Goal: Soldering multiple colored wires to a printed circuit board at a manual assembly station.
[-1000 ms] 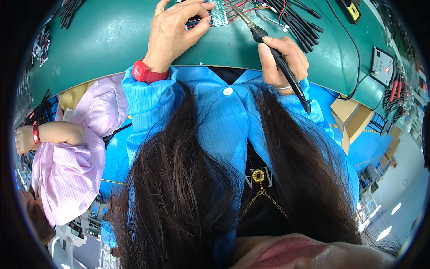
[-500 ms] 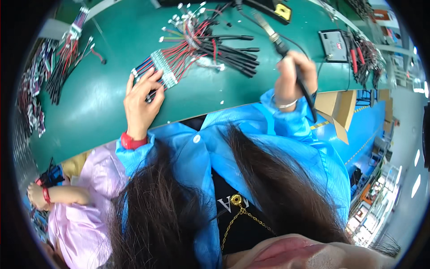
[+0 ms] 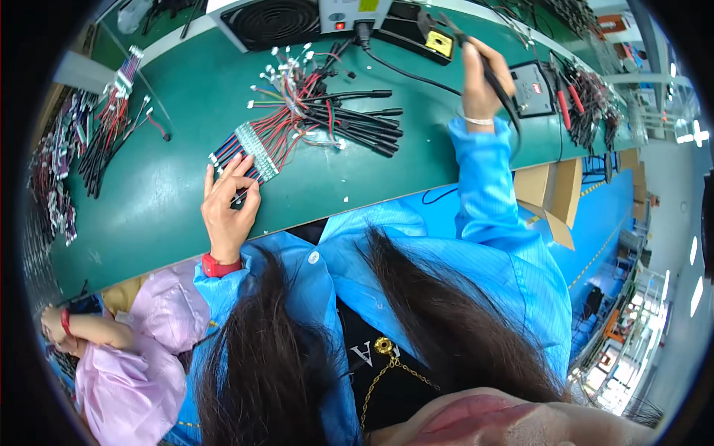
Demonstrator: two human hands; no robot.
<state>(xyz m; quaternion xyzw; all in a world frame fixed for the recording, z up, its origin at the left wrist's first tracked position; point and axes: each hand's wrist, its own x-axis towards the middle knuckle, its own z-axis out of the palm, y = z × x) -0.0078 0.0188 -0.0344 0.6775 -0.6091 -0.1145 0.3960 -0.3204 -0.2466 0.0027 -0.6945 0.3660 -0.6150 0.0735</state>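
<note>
My left hand (image 3: 227,208) rests at the front of the green table, thumb and forefinger pinched at the near end of a wire harness (image 3: 256,151). The harness has a pale strip across a row of red, black and blue wires. Its far ends fan out into white connectors (image 3: 286,70) and black sleeved leads (image 3: 364,126). Raised over the right back of the table, my right hand (image 3: 487,78) grips a soldering iron (image 3: 455,28) by its black handle. The iron's tip end is near the black stand (image 3: 401,33) with a yellow sponge (image 3: 439,44).
Behind the harness stands a box with a fan grille (image 3: 275,24) and a plugged-in black cord (image 3: 409,74). At right are a display unit (image 3: 534,93), red-handled pliers (image 3: 571,93) and wire bundles (image 3: 591,111). More bundles (image 3: 111,141) lie left. A person in pink (image 3: 134,372) sits at left.
My right hand has carried the soldering iron up and away, toward the stand. My left hand keeps its pinch at the harness. The view has shifted, showing more of the table's back.
</note>
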